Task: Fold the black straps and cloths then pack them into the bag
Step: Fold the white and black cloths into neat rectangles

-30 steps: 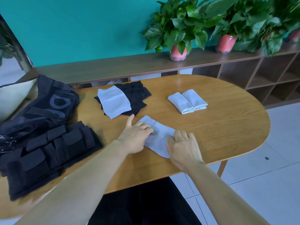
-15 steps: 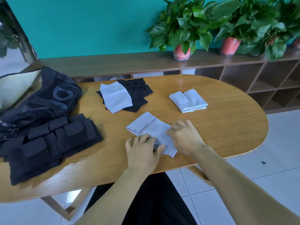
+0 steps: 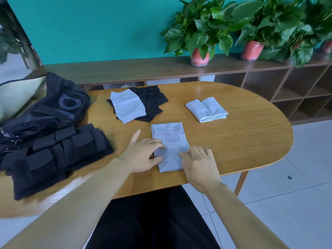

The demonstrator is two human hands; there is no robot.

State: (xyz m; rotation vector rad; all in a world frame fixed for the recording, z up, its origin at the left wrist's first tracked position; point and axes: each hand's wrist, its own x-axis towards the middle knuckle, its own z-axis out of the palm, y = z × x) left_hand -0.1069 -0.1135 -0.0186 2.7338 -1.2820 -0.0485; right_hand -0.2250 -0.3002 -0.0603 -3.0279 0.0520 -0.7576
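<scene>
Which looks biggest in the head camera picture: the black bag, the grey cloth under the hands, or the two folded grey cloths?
1. black bag, clearly largest
2. grey cloth under the hands
3. two folded grey cloths, smallest, though they lie farther from the camera, so that gap is less sure.

You face a teal wall (image 3: 98, 27); below it runs a brown shelf unit (image 3: 280, 87) with potted plants (image 3: 199, 33), and pale floor tiles (image 3: 291, 203) lie beyond the wooden counter (image 3: 242, 141).

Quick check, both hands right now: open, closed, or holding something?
Left hand: open, fingers laid flat on the left edge of the grey cloth.
Right hand: grip closed on the grey cloth's right edge, fingers curled at it.
</scene>
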